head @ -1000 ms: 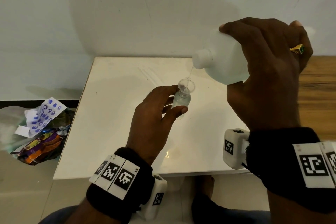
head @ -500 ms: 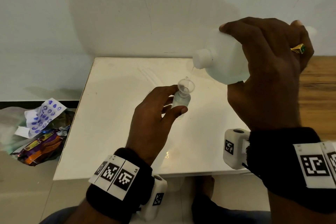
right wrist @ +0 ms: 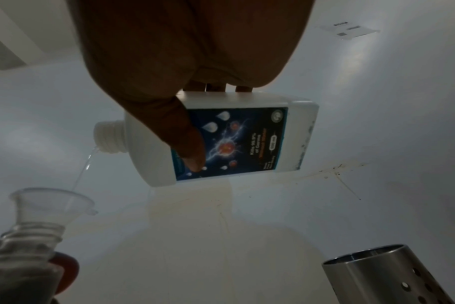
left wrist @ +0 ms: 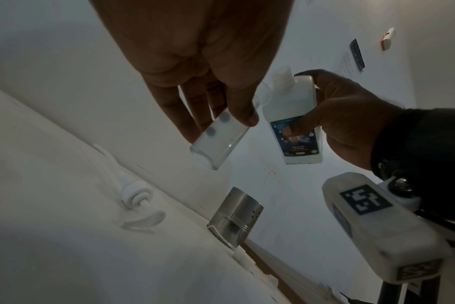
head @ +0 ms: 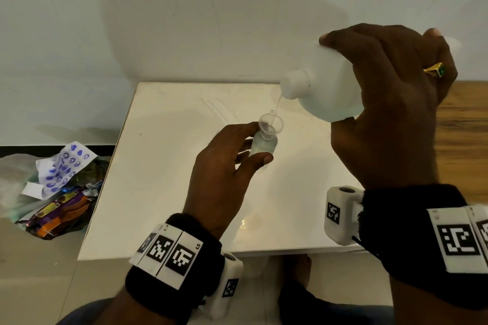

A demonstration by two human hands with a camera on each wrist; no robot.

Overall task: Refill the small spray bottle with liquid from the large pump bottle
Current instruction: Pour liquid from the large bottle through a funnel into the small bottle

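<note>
Little has shifted since the earlier frames: the thin stream (right wrist: 85,166) keeps running, and both hands sit where they were; the small spray bottle (head: 262,145) is held nearly upright above the white table (head: 163,166), pinched between thumb and fingers of the left hand (head: 224,169), a clear funnel (head: 271,124) seated in its neck; up and to its right, the large pump bottle (head: 323,87), uncapped, lies almost level in the gripping right hand (head: 390,103), mouth just above the funnel's rim; a perforated steel canister (left wrist: 234,216) stands behind.
</note>
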